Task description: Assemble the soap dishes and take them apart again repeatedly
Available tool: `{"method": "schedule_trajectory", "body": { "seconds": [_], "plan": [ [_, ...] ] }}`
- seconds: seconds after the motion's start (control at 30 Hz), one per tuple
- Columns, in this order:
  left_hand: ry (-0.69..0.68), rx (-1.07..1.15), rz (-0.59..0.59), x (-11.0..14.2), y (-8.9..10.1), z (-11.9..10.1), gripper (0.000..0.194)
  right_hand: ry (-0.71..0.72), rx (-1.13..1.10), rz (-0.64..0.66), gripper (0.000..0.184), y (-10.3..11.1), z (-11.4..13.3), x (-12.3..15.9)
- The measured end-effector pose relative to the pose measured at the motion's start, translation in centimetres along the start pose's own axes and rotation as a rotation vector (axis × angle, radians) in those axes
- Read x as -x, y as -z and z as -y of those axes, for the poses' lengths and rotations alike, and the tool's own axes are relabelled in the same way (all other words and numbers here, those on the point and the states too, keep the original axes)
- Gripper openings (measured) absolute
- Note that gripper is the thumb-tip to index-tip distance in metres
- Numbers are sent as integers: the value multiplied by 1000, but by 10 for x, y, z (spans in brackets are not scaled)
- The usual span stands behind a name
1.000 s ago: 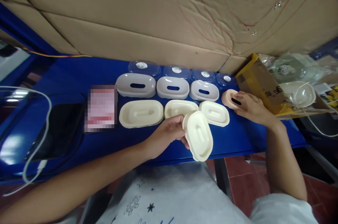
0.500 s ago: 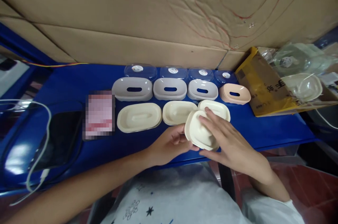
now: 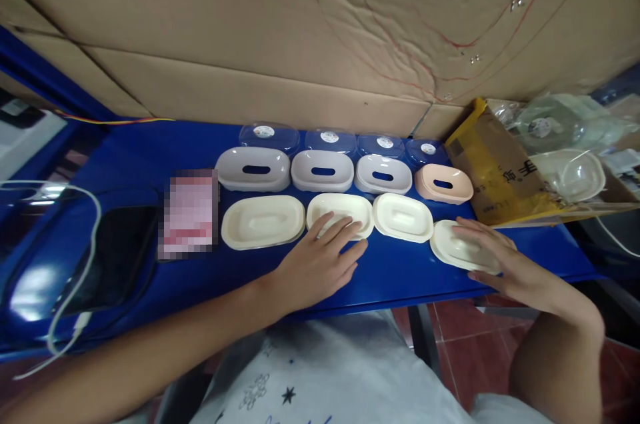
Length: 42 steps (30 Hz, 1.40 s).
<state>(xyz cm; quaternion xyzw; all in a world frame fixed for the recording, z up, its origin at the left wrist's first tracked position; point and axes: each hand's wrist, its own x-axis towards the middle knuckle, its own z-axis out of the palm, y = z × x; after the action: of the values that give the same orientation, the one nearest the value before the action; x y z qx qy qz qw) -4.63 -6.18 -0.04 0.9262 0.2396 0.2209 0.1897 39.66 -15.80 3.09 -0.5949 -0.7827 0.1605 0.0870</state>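
My left hand [image 3: 323,263] is open, palm down, its spread fingertips over a cream oval tray [image 3: 316,203] in the front row. Whether they touch it I cannot tell. At the right end of that row, my right hand [image 3: 510,263] spans another cream oval tray [image 3: 453,244], fingers across the top and thumb at the near edge. Between the hands lies a third cream tray [image 3: 403,216], and one more cream tray [image 3: 263,223] is at the left. Behind them stand grey soap dish bases [image 3: 255,177] with slots and a peach soap dish base [image 3: 447,192].
Clear lids [image 3: 270,137] with round stickers line the back of the blue table [image 3: 395,277]. A cardboard box [image 3: 493,171] with plastic-wrapped pieces stands right. On the left are a blurred-out pink item [image 3: 189,214], a black tablet-like device [image 3: 113,257] and a white cable [image 3: 90,264].
My right hand has carried a cream tray from in front of the row to its right end. My left hand has let go of that tray and moved over the second one.
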Motion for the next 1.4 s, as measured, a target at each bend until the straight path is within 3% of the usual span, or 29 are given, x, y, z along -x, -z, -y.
{"method": "schedule_trajectory", "body": {
  "seconds": [0.1, 0.17, 0.3, 0.37, 0.47, 0.7, 1.07, 1.17, 1.23, 1.3, 1.4],
  "plan": [
    [-25, -236, 37, 3, 0, 2, 22, -24, 34, 65, 73, 2, -8, -7],
    [-39, -305, 51, 4, 0, 2, 19, -30, 87, 32, 72, 3, 2, -15],
    [-54, -325, 43, 4, 0, 3, 20, 66, 90, -90, 73, -10, 58, -46],
    [-51, -320, 41, 4, 0, 3, 20, 147, 92, -91, 66, -24, 87, -65],
    [-40, -305, 44, 5, 0, 4, 18, 227, 104, -65, 56, -42, 105, -85],
    [-36, -314, 72, 6, 0, 4, 22, 283, 47, -44, 54, -45, 87, -79],
    [-56, -284, 108, 6, 7, 1, 30, 258, 32, -55, 51, -53, 87, -92],
    [-58, -323, 118, 11, 22, 0, 35, 237, 42, -99, 54, -47, 87, -84],
    [-25, -353, 67, 23, 39, 5, 39, 186, 56, -195, 53, -42, 83, -69],
    [68, -381, -55, 46, 59, 16, 44, 108, 70, -327, 51, -41, 73, -49],
    [317, -486, -257, 92, 86, 41, 51, -49, 104, -485, 48, -48, 50, -14]
  ]
}}
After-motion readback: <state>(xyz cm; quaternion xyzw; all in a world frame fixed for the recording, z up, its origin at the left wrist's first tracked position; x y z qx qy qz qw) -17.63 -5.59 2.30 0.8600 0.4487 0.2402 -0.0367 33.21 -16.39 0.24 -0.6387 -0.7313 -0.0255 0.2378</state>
